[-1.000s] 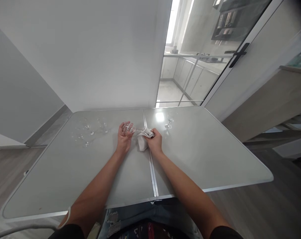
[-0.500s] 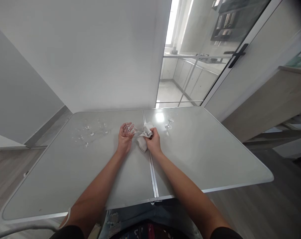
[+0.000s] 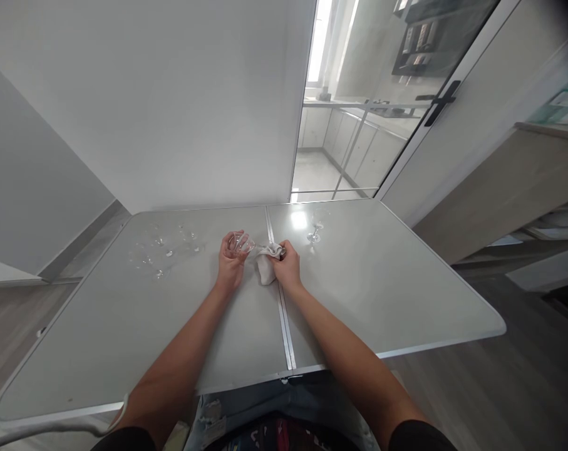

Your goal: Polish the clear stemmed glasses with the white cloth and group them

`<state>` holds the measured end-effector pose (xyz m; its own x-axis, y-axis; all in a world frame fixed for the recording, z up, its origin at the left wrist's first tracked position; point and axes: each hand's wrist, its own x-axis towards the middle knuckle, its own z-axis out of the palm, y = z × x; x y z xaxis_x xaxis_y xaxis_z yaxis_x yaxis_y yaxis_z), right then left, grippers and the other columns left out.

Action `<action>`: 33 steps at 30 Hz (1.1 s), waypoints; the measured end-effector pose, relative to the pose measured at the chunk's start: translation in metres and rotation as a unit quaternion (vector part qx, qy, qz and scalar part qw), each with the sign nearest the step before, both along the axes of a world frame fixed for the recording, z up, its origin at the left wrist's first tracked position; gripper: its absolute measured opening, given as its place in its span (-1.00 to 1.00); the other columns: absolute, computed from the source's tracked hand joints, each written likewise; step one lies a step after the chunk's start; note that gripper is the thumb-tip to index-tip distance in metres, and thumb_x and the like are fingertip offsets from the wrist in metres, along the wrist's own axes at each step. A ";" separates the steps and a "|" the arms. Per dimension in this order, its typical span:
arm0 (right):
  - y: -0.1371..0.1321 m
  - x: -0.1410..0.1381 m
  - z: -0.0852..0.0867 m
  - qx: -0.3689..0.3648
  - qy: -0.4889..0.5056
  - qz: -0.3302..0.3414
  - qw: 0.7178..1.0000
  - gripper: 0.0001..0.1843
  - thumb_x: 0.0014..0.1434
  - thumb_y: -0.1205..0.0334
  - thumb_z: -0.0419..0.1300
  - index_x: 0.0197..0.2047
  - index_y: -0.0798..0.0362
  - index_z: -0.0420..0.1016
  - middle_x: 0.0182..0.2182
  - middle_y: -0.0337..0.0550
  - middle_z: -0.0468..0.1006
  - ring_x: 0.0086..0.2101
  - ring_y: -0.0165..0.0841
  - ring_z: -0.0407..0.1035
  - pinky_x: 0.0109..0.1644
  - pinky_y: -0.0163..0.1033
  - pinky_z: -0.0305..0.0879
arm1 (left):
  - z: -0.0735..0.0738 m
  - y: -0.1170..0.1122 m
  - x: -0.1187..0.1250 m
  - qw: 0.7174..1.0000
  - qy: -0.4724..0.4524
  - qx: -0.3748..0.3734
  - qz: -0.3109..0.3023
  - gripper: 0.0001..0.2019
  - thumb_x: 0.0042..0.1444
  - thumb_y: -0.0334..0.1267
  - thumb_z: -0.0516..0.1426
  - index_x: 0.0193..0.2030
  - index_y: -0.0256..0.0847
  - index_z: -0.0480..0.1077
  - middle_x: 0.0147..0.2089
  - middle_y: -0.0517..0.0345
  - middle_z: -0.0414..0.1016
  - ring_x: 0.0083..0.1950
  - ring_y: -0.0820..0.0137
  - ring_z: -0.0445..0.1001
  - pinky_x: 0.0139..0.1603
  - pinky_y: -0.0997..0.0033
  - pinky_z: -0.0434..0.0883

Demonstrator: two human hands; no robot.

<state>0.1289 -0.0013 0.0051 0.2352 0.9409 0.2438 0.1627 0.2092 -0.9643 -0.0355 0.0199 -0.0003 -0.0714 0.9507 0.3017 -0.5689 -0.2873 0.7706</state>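
Observation:
My left hand (image 3: pixel 232 259) is closed around the bowl of a clear stemmed glass (image 3: pixel 242 245), which lies tilted sideways over the table's middle. A white cloth (image 3: pixel 265 268) is wrapped about the foot end of that glass, pinched by my right hand (image 3: pixel 287 263). The cloth's lower part hangs loose between the hands, and the glass's foot is mostly hidden by it. Right of my right hand, a second stemmed glass (image 3: pixel 314 235) stands upright. Several more clear glasses (image 3: pixel 158 254) stand to the left of my left hand; their outlines are faint.
The grey folding table (image 3: pixel 359 300) has a metal seam (image 3: pixel 284 326) down its middle. A white wall (image 3: pixel 194 113) rises behind it. A glass door with a black handle (image 3: pixel 441 103) is at the back right, beside a wooden shelf unit (image 3: pixel 504 169).
My right fingers have shifted slightly on the cloth, which now bunches lower around the glass's foot end. The whole view has moved a little; my left hand keeps its hold on the bowl.

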 end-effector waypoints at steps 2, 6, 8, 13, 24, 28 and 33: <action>0.000 0.001 0.000 -0.012 -0.017 -0.020 1.000 -0.66 -0.02 0.09 0.34 -0.45 -0.03 0.21 -0.56 -0.40 0.28 -0.50 -0.42 0.13 -0.42 -0.34 0.07 | -0.001 0.000 0.000 1.000 0.000 0.002 0.001 -0.35 -0.15 -0.19 0.49 0.11 0.07 0.40 0.37 -0.02 0.27 0.38 0.08 0.31 0.27 0.07 0.40; -0.001 0.002 0.000 0.000 -0.022 -0.044 0.999 -0.69 0.00 0.12 0.31 -0.43 -0.03 0.20 -0.55 -0.41 0.25 -0.50 -0.43 0.11 -0.41 -0.34 0.06 | -0.002 -0.001 0.001 1.000 0.006 0.008 -0.005 -0.37 -0.14 -0.23 0.49 0.10 0.05 0.41 0.37 -0.02 0.26 0.37 0.08 0.32 0.28 0.04 0.39; -0.001 0.001 0.000 0.008 -0.007 -0.024 1.000 -0.75 0.02 0.15 0.27 -0.36 -0.04 0.23 -0.51 -0.40 0.31 -0.49 -0.42 0.16 -0.40 -0.33 0.09 | -0.001 -0.001 0.002 1.000 0.009 0.005 -0.006 -0.36 -0.16 -0.23 0.49 0.10 0.04 0.41 0.37 -0.03 0.26 0.37 0.06 0.32 0.29 0.03 0.38; 0.000 0.002 0.003 -0.013 -0.023 -0.013 1.000 -0.72 -0.02 0.13 0.32 -0.41 -0.04 0.24 -0.56 -0.41 0.30 -0.51 -0.41 0.16 -0.41 -0.32 0.08 | -0.001 0.000 0.000 1.000 0.003 0.000 0.004 -0.34 -0.16 -0.20 0.50 0.11 0.04 0.41 0.38 -0.05 0.25 0.37 0.05 0.33 0.28 0.02 0.39; -0.007 0.009 0.019 0.104 -0.021 -0.005 0.994 -0.86 0.02 0.34 0.11 -0.54 0.00 0.35 -0.23 -0.12 0.41 -0.22 -0.27 0.30 -0.07 -0.19 0.26 | -0.006 0.005 -0.005 0.999 -0.009 -0.012 0.035 -0.38 -0.09 -0.16 0.47 0.13 0.05 0.42 0.42 -0.04 0.21 0.35 0.11 0.33 0.19 0.12 0.47; -0.012 0.005 0.019 0.084 -0.004 0.127 0.988 -0.71 0.03 0.38 0.02 -0.31 -0.03 0.55 -0.40 -0.22 0.47 -0.38 -0.30 0.34 -0.22 -0.21 0.25 | -0.005 0.004 -0.004 1.000 0.001 -0.011 0.024 -0.37 -0.13 -0.16 0.48 0.12 0.04 0.44 0.41 -0.05 0.25 0.35 0.11 0.34 0.20 0.15 0.46; -0.011 0.003 0.012 0.058 -0.081 0.134 0.986 -0.80 0.11 0.25 0.20 -0.20 -0.07 0.62 -0.56 -0.31 0.42 -0.55 -0.37 0.22 -0.34 -0.24 0.13 | -0.003 0.000 0.001 0.999 0.032 0.006 0.010 -0.35 -0.16 -0.19 0.49 0.12 0.01 0.46 0.32 -0.07 0.36 0.30 0.10 0.39 0.21 0.14 0.45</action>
<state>0.1324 -0.0125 0.0175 -0.0691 0.9278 0.3667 0.2365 0.3723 -0.8975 -0.0350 0.0203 -0.0030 -0.0705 0.9456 0.3176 -0.5133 -0.3074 0.8013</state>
